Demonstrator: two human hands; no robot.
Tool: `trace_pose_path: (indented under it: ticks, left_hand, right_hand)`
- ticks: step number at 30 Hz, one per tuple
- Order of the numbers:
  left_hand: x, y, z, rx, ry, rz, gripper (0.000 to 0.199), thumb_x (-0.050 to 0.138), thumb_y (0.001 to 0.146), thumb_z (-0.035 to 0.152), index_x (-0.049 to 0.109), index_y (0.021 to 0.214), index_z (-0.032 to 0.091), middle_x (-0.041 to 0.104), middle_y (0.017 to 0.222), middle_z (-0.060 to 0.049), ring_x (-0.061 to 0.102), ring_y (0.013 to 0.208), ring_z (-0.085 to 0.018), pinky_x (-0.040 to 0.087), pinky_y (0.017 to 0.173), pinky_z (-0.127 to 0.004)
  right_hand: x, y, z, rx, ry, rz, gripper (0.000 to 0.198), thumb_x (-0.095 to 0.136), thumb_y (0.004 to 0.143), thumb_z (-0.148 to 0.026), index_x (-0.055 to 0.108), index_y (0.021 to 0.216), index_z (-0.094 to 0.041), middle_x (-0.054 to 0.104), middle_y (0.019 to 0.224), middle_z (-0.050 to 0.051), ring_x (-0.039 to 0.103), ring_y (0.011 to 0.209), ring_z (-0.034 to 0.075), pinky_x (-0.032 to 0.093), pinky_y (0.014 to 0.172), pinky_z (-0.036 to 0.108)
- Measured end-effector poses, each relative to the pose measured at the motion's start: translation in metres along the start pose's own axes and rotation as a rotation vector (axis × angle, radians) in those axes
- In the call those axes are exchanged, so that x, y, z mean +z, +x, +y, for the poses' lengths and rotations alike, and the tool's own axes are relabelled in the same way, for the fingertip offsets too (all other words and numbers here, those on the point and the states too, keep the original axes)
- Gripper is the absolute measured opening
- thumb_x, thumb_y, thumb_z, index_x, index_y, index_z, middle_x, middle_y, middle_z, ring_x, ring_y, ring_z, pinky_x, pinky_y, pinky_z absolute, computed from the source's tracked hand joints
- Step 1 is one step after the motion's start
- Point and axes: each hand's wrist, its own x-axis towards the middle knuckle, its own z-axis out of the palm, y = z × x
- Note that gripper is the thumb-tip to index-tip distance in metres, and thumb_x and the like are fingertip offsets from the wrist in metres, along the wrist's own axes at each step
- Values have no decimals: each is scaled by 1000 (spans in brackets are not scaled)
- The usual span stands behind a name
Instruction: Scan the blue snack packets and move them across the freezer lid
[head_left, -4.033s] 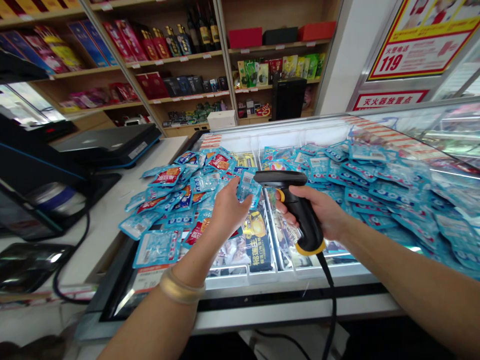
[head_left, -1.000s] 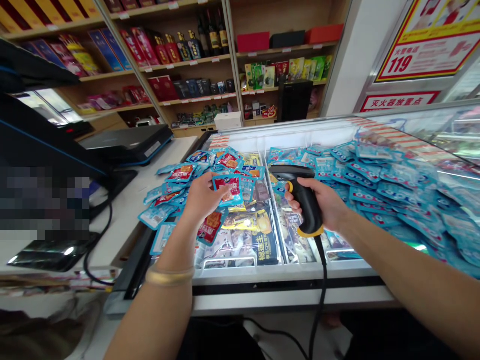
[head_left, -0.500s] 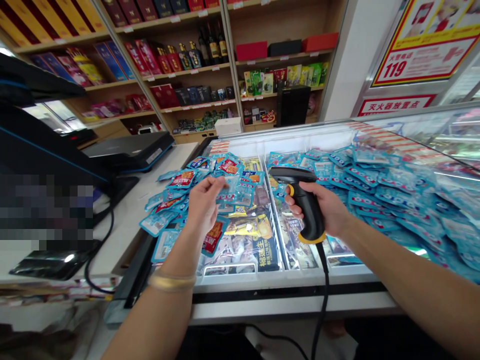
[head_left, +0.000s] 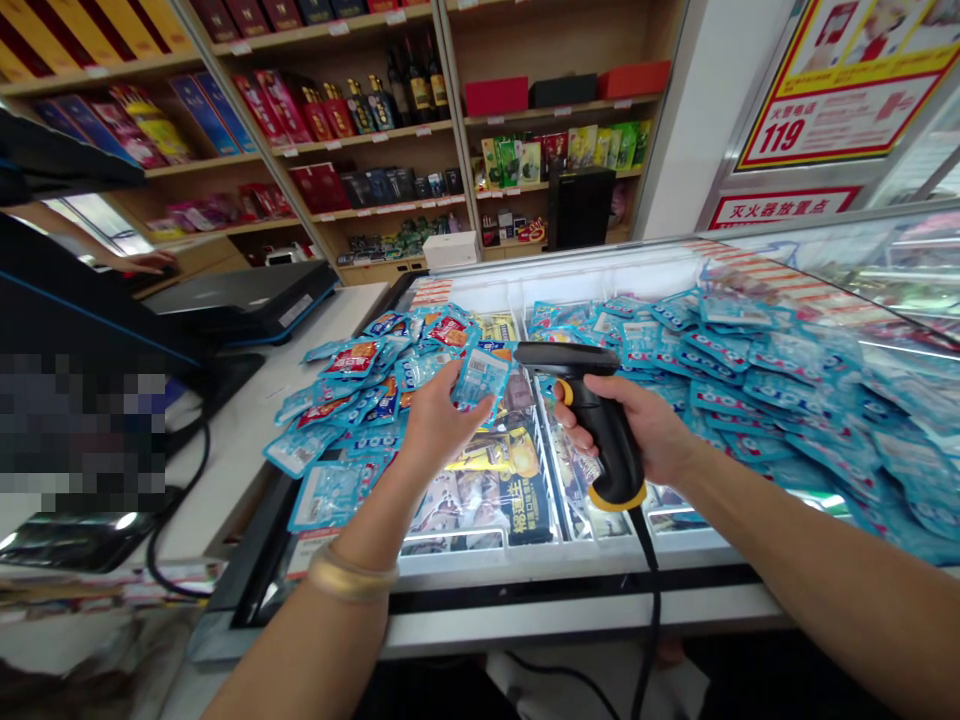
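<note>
Between the thumb and fingers of my left hand is a small blue snack packet, its barcode side turned up. My right hand is wrapped round the grip of a black and yellow barcode scanner. The scanner's head points left, close to the packet's right edge. Left of my left hand lies a loose pile of blue, red and orange packets on the freezer's glass top. A larger heap of blue packets spreads to the right of the scanner.
Under the glass of the chest freezer are wire baskets of wrapped goods. A black scale stands on the left counter. Another person's hand shows beyond it. The scanner's cable hangs over the front edge.
My left hand has moved right and now holds up a blue packet beside the scanner. The scanner has shifted slightly left and down. Another person's hand has appeared at the left.
</note>
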Motion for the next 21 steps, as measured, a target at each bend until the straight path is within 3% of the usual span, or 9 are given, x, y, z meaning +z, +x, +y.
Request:
trace_pose_path:
  ticks: [6, 17, 21]
  left_hand:
    - [0, -2, 7, 60, 140, 16, 20, 64, 74, 27, 62, 91, 18, 67, 76, 1, 57, 66, -13, 44, 63, -24]
    - [2, -3, 7, 64, 221, 19, 22, 66, 73, 31, 62, 91, 18, 60, 69, 3, 50, 57, -11, 40, 59, -24]
    - [4, -3, 0, 55, 176, 9, 24, 66, 74, 31, 62, 93, 19, 62, 72, 2, 55, 61, -13, 44, 63, -26]
  right_hand:
    - [0, 2, 4, 3, -26, -27, 31, 72, 71, -40, 64, 86, -14, 61, 70, 2, 52, 50, 9, 45, 47, 20]
    - [-2, 3, 6, 25, -47, -55, 31, 71, 74, -41, 64, 85, -14, 61, 71, 3, 52, 51, 9, 44, 47, 21]
    - [-2, 5, 8, 36, -47, -59, 29, 70, 75, -40, 64, 86, -14, 61, 72, 3, 51, 51, 9, 44, 47, 21]
